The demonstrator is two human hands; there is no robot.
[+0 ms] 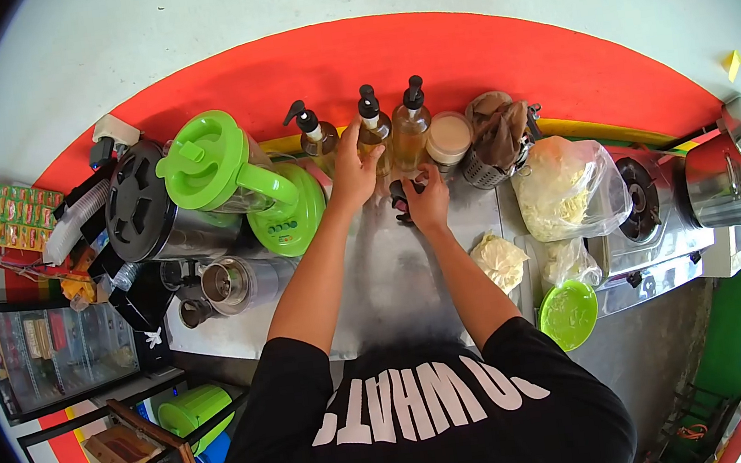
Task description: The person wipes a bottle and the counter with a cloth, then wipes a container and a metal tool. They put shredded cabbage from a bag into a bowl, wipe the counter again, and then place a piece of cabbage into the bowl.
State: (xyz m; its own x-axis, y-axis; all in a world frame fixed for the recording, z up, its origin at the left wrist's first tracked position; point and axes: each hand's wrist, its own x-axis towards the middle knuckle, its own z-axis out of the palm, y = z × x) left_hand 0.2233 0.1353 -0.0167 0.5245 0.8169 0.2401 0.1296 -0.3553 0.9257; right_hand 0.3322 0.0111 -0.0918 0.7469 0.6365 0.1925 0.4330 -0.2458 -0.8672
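Observation:
Three pump bottles with black tops and amber liquid stand against the red wall. My left hand (356, 170) is wrapped round the lower part of the middle pump bottle (374, 129). On its left is another pump bottle (319, 140), and to the right stands the third pump bottle (411, 129). Just below them, over the metal counter (393, 266), the closed fingers of my right hand (428, 198) hold a small black object (400, 198) with a reddish patch; its kind does not show. A lidded tub (449, 138) sits right beyond this hand.
A green blender (224, 171) and steel cups (227, 286) are at the left. To the right are a perforated holder (483, 169) with brown bags, a plastic bag of shredded food (560, 194), a green plate (568, 314), a gas burner (638, 199) and a steel pot (724, 183).

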